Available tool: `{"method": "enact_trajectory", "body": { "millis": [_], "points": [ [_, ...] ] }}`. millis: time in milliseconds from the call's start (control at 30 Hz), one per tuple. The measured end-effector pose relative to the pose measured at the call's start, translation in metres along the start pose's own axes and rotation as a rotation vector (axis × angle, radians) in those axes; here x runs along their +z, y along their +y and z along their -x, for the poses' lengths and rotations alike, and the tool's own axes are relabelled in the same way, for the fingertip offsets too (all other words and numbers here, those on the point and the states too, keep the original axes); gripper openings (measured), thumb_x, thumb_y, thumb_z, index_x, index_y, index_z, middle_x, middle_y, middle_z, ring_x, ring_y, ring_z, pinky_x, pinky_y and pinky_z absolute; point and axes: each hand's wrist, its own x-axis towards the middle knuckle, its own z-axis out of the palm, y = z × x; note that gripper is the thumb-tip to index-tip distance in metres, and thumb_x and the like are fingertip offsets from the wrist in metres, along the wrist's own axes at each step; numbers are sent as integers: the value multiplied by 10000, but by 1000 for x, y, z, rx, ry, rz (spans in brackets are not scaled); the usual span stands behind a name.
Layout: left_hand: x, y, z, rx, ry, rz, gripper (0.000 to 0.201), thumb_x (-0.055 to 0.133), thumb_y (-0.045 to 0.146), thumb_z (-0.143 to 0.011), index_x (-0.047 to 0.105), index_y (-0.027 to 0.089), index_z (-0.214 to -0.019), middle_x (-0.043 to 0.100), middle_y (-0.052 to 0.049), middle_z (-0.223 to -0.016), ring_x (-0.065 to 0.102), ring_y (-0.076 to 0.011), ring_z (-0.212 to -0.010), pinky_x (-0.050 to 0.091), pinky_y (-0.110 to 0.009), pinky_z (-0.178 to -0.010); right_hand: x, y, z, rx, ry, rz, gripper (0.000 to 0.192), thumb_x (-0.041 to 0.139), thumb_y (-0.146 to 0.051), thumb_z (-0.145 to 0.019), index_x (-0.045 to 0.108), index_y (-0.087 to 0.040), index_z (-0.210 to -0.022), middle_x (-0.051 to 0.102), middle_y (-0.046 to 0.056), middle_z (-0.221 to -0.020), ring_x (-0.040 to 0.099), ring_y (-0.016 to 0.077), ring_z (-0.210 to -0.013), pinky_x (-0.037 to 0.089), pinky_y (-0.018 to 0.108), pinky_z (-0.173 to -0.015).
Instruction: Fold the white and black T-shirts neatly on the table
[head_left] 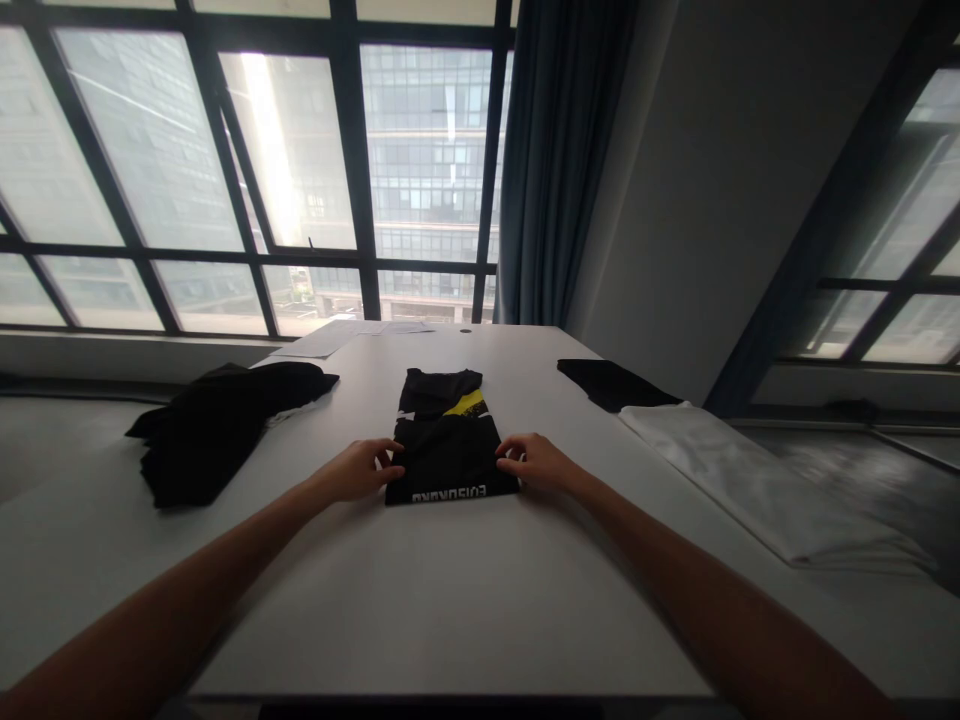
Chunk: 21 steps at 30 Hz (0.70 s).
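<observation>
A black shirt (450, 450), folded into a narrow rectangle, lies flat in the middle of the white table (450, 600). It has a yellow patch and white marks across its far part, and upside-down white lettering along its near edge. My left hand (367, 470) is at the shirt's left edge, thumb and fingers curled together on the fabric. At the opposite edge, my right hand (534, 462) grips the right side in the same way, fingertips bent on the cloth. Both forearms reach in from the lower corners.
On the left lies a heap of black clothing (225, 420). To the right are a folded black garment (611, 382) and a folded white cloth (750, 480) along the table's side. Paper sheets (330, 340) rest at the far left edge. Beyond are windows and a blue curtain (555, 160).
</observation>
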Motion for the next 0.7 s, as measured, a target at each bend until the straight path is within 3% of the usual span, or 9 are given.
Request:
{"method": "enact_trajectory", "body": {
  "millis": [100,300,367,467,567,700],
  "points": [
    [-1,2,1,-13,-67,3,541,617,484,-757,650,207,-1220,716,-45,-917,658,-218,-779,503,-308,-693,1,1,-1,34,2,-9,200,635,-307,-842,723,-162,-949,705,39,-816,625,150,-714,458,247,-648],
    [0,9,7,12,-26,-41,422,644,467,-744,723,232,-1086,706,-42,-815,649,-246,-746,493,-339,-672,1,0,1,34,-17,140,187,635,-164,-771,724,-194,-933,703,43,-856,634,181,-761,476,275,-671],
    [0,14,11,106,52,-117,394,591,499,-801,730,238,-1061,704,-57,-864,644,-262,-820,501,-362,-726,2,-4,3,-1,46,217,181,625,-188,-795,723,-209,-947,701,63,-933,638,208,-839,490,300,-727],
    [5,21,14,356,118,-167,486,474,555,-900,668,228,-1202,656,-97,-1189,594,-286,-1086,469,-403,-932,7,-11,7,-171,121,210,284,571,-324,-888,683,-216,-1126,654,89,-1161,612,236,-1034,474,348,-909],
    [16,19,12,497,15,-191,643,427,593,-928,436,218,-1451,387,-101,-1528,361,-300,-1384,298,-441,-1132,15,-14,8,-292,9,217,505,509,-445,-930,531,-206,-1374,483,100,-1439,442,265,-1312,315,413,-1117],
    [31,8,6,420,-144,-272,824,361,661,-927,152,174,-1558,116,-106,-1616,97,-292,-1485,115,-464,-1195,19,-9,6,-233,-234,308,612,360,-543,-974,338,-244,-1508,218,69,-1592,157,266,-1469,19,511,-1188]
  ]
}}
